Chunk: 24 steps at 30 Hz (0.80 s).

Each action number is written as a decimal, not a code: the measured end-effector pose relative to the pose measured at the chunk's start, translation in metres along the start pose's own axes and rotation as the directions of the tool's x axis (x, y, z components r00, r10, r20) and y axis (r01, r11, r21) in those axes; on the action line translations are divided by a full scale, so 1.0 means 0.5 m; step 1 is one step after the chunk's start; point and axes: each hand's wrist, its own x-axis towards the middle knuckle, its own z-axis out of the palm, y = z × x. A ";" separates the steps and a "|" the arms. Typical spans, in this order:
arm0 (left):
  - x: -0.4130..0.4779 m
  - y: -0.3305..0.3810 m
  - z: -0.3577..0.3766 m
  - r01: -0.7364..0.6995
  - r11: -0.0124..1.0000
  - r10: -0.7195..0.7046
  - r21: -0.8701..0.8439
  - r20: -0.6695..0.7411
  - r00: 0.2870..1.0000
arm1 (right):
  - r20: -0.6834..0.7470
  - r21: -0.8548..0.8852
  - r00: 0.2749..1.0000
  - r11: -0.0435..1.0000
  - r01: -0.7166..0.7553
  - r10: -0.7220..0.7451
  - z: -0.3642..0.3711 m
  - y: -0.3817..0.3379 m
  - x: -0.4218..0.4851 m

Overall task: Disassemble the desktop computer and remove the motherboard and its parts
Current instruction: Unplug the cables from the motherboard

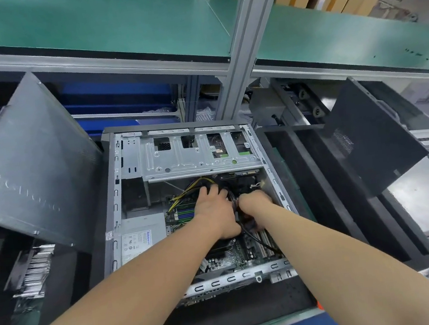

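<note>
Lying flat on the floor of the opened computer case [117, 200], the motherboard [227, 257] fills the near right part of the shell. The case rests on its side, open face up. Its long axis runs away from the person, with the drive cage [193, 154] at the far end and the power supply [141, 237] near left. Above the board, the right grip [255, 203] is curled round a bundle of black cables [251, 234]. The left grip [215, 210] digs its fingers down beside the yellow wires [185, 195], and whether it holds anything cannot be told. A hard tug on a seated plug would likely bend pins or crack a socket, and slack cable may snag the board. A side panel [36, 177] leans at the left.
</note>
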 end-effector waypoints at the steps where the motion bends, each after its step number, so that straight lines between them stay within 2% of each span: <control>1: 0.000 0.001 0.000 0.003 1.000 -0.003 0.002 0.002 1.000 | -0.005 -0.024 0.998 0.998 -0.057 0.057 0.002 -0.005 0.001; 4: 0.000 0.003 -0.003 0.010 1.000 -0.010 -0.006 0.002 1.000 | -0.037 -0.063 0.993 0.991 -0.118 0.116 0.009 -0.012 0.014; 9: -0.003 0.007 -0.006 0.027 1.000 -0.027 -0.010 0.019 0.999 | -0.125 -0.044 0.986 0.992 -0.116 0.110 0.019 -0.007 0.020; 12: -0.003 0.005 -0.007 0.029 1.000 -0.029 -0.009 0.020 0.999 | -0.150 -0.091 0.984 0.990 -0.109 0.094 0.027 -0.007 0.032; 14: -0.004 0.005 -0.009 0.030 0.999 -0.030 -0.011 0.028 0.999 | -0.173 -0.041 0.980 0.994 -0.103 0.094 0.034 -0.001 0.037; 18: -0.007 0.004 -0.015 0.036 0.999 -0.034 -0.024 0.063 0.997 | -0.330 0.098 0.941 0.994 -0.046 0.076 0.051 0.016 0.044; 24: -0.007 0.000 -0.018 0.037 0.999 -0.034 -0.032 0.074 0.997 | -0.421 0.209 0.906 0.977 0.038 0.055 0.052 0.013 0.037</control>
